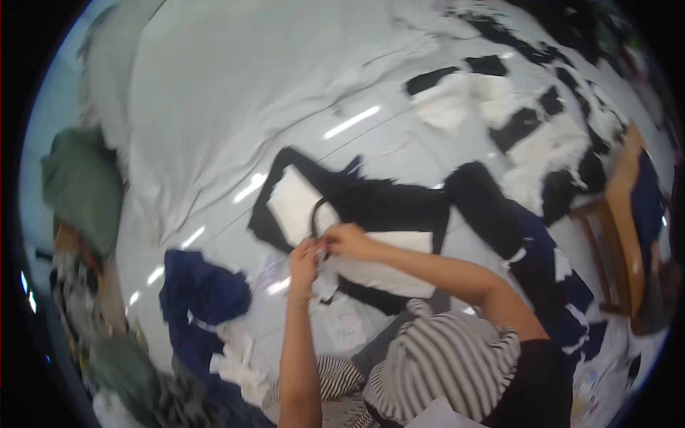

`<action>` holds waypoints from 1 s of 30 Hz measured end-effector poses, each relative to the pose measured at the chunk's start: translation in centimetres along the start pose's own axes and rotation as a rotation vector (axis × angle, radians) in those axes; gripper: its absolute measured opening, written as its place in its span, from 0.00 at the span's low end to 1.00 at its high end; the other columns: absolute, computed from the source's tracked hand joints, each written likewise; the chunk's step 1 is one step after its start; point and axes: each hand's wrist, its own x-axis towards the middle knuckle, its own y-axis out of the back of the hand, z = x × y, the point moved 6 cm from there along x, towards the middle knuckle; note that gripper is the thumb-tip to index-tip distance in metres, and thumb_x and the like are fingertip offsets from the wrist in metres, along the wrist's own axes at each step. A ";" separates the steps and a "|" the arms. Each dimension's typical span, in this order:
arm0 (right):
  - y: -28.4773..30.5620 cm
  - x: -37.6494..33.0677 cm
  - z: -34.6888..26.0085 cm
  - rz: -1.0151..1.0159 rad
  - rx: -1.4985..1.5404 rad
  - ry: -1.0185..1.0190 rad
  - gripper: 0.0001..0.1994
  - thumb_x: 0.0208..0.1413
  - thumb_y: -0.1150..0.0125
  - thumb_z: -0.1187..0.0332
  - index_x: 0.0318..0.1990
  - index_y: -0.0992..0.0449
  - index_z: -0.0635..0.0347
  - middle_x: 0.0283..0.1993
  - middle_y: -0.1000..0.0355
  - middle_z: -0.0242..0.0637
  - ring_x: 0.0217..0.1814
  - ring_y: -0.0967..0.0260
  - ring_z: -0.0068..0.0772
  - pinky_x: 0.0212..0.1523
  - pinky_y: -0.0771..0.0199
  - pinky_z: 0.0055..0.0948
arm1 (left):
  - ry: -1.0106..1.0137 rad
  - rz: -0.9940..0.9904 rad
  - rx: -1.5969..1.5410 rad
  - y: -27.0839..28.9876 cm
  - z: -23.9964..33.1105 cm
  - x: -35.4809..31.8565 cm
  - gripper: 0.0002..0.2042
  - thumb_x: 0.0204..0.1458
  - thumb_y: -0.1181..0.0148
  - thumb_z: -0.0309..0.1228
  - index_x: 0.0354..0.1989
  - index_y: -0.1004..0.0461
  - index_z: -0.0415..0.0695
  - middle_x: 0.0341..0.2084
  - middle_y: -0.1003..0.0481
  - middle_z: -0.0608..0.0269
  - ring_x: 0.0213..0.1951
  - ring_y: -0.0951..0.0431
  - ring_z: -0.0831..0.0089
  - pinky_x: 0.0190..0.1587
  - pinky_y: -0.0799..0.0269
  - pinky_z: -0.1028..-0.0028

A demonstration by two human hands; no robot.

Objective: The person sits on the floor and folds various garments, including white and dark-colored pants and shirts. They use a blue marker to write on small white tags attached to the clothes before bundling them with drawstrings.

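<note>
Black strip (pixel 315 218) curves over the left white panel of the black-and-white cloth (pixel 389 203); its lower end is at your fingertips. Can't tell if strip and cloth are joined. Your left hand (pixel 305 257) and right hand (pixel 349 241) are together at that end, fingertips meeting, a small pinkish bit showing between them. Too blurred to tell whether either is clamped on the strip. Your right forearm crosses the cloth's right white panel; your left forearm runs up just left of the cloth's near edge.

Cloth lies spread on the shiny tiled floor (pixel 407 153). Near side of the cloth, below your hands: small white scrap (pixel 325 287), then striped fabric (pixel 442 364) closest to you. Left of the cloth, nearer you: crumpled navy cloth (pixel 203 285). Farther left of it: green bundle (pixel 84 189). Beyond the cloth, to the far left: big pale sheet (pixel 242 78), wrinkled. Beyond it to the right: white pieces (pixel 457 100) and black pieces (pixel 486 65), scattered. Just right of the cloth: long black piece (pixel 485 210). Well right of it: wooden chair (pixel 631 257) with dark blue fabric (pixel 646 192) on it.
</note>
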 end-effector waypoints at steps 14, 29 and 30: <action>-3.2 0.5 -2.2 -0.223 -0.095 0.129 0.08 0.53 0.44 0.68 0.32 0.24 0.64 0.29 0.26 0.50 0.35 0.27 0.54 0.39 0.30 0.47 | -0.238 0.067 0.259 2.7 4.0 -1.7 0.10 0.59 0.46 0.29 0.29 0.23 0.37 0.37 0.31 0.62 0.33 0.28 0.72 0.35 0.32 0.75; -1.9 1.1 -0.6 -0.244 -0.061 0.097 0.11 0.46 0.45 0.74 0.36 0.21 0.66 0.35 0.23 0.49 0.37 0.25 0.49 0.42 0.27 0.41 | -0.105 -0.307 0.795 3.8 3.0 -3.0 0.12 0.49 0.38 0.34 0.32 0.21 0.35 0.19 0.25 0.63 0.23 0.30 0.78 0.28 0.35 0.75; -1.7 1.1 -0.6 -0.257 -0.080 0.111 0.11 0.46 0.45 0.74 0.37 0.21 0.65 0.35 0.23 0.47 0.37 0.24 0.47 0.42 0.26 0.39 | -0.066 -0.321 0.912 4.5 3.2 -3.7 0.13 0.49 0.38 0.36 0.29 0.20 0.34 0.16 0.26 0.62 0.21 0.31 0.78 0.27 0.36 0.75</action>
